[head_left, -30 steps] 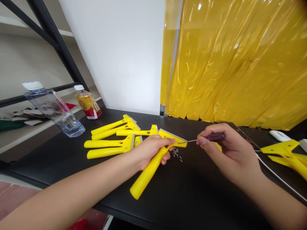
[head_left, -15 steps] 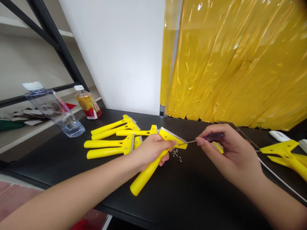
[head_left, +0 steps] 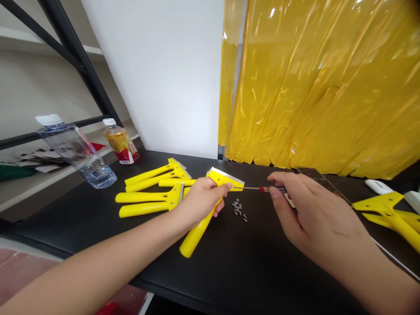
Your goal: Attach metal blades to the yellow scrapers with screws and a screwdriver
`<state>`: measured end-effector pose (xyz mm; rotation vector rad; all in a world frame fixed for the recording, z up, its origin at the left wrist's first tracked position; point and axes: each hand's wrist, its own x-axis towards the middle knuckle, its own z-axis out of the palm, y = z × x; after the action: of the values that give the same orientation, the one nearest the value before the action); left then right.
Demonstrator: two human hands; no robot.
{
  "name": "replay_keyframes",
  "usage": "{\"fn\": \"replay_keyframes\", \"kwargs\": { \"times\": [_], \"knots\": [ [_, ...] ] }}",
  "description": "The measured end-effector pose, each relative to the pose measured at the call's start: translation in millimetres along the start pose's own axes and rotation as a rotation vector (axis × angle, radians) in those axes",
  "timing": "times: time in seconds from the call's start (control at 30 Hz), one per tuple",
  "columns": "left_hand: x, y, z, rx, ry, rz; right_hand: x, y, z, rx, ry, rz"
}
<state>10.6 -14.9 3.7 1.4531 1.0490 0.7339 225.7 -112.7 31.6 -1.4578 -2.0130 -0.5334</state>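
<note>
A yellow scraper (head_left: pixel 201 232) with a metal blade is gripped near its head by my left hand (head_left: pixel 203 197), the thumb lying along the head and the handle slanting down toward me. My right hand (head_left: pixel 311 214) holds a small screwdriver (head_left: pixel 251 188) by its dark handle, most of which the hand hides. The tip meets a screw at the right end of the scraper's head. Below the head, small screws and nuts (head_left: pixel 239 209) lie loose on the black tabletop (head_left: pixel 249 262). More yellow scrapers (head_left: pixel 144 197) lie to the left, partly behind my left hand.
At the right lie yellow scraper bodies (head_left: pixel 390 210) beside a white object (head_left: pixel 380 187). A clear bottle (head_left: pixel 77 148) and a drink bottle (head_left: pixel 120 142) stand at the back left. Yellow plastic sheeting (head_left: pixel 321 87) and a white panel (head_left: pixel 157 78) rise behind the tabletop.
My left hand and the scraper have shifted up and left, uncovering more of the screws and nuts. The screwdriver lies more level, and my right hand has turned more palm-down over its handle.
</note>
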Motion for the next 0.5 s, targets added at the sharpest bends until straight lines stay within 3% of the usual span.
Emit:
{"fn": "replay_keyframes", "kwargs": {
  "times": [0.13,0.27,0.5],
  "knots": [
    [1.1,-0.3,-2.2,0.032,0.013,0.029,-0.6,0.3,3.6,0.124,0.003,-0.015],
    [1.2,1.3,-2.9,0.066,0.037,0.051,-3.5,-3.5,8.5,0.091,-0.025,-0.072],
    [1.1,3.5,-4.0,0.15,0.06,0.072,-5.0,-4.9,12.8,0.008,-0.024,0.001]
  ]
}}
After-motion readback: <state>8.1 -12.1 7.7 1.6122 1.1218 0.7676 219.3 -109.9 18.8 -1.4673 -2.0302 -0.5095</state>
